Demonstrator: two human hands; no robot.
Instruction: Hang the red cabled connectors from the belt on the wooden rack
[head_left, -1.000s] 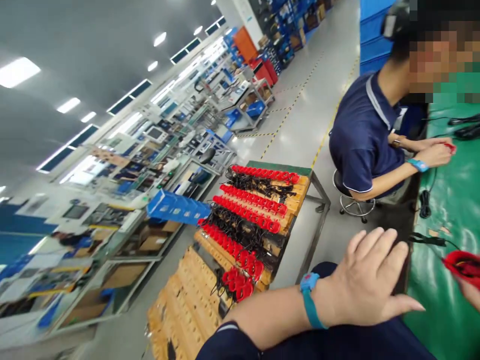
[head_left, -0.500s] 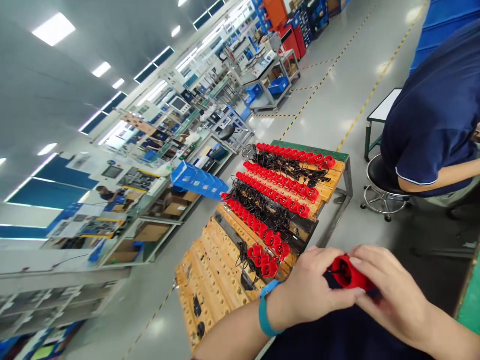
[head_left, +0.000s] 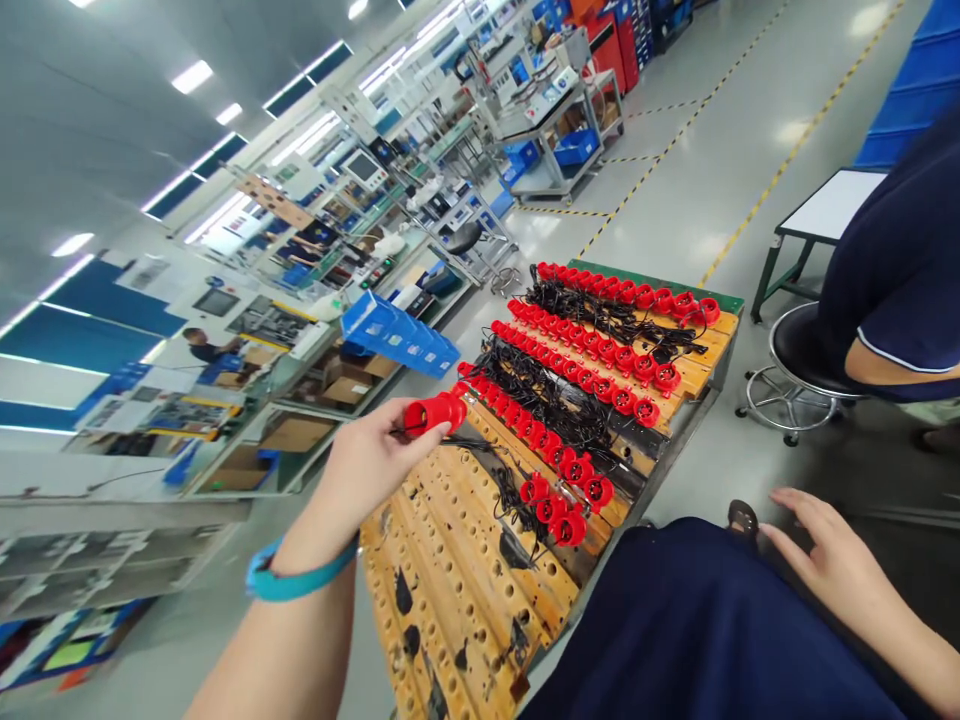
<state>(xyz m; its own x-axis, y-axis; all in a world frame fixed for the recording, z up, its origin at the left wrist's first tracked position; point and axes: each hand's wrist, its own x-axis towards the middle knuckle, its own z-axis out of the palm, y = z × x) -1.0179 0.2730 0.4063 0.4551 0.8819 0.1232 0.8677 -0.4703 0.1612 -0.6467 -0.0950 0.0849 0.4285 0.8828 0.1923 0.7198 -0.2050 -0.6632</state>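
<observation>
Above the wooden rack (head_left: pixel 465 590), the left hand (head_left: pixel 367 465) pinches a red plug (head_left: pixel 435 412) between thumb and fingertips.

The plug's long axis runs roughly left to right across the view, tilted slightly up, its broad end towards the rows of red plugs (head_left: pixel 592 370) seated on the rack and its narrow end buried in the fingers; a thin black cord (head_left: pixel 469 443) trails from it, and where it ends among the other cables is hard to make out. The right hand (head_left: pixel 832 560) lies open, fingers spread and holding nothing, beside the dark blue lap (head_left: pixel 697 630), its forearm cut off by the frame edge. A seated co-worker (head_left: pixel 900 290) at the right shows only as sleeve and arm beside a stool (head_left: pixel 802 370).
</observation>
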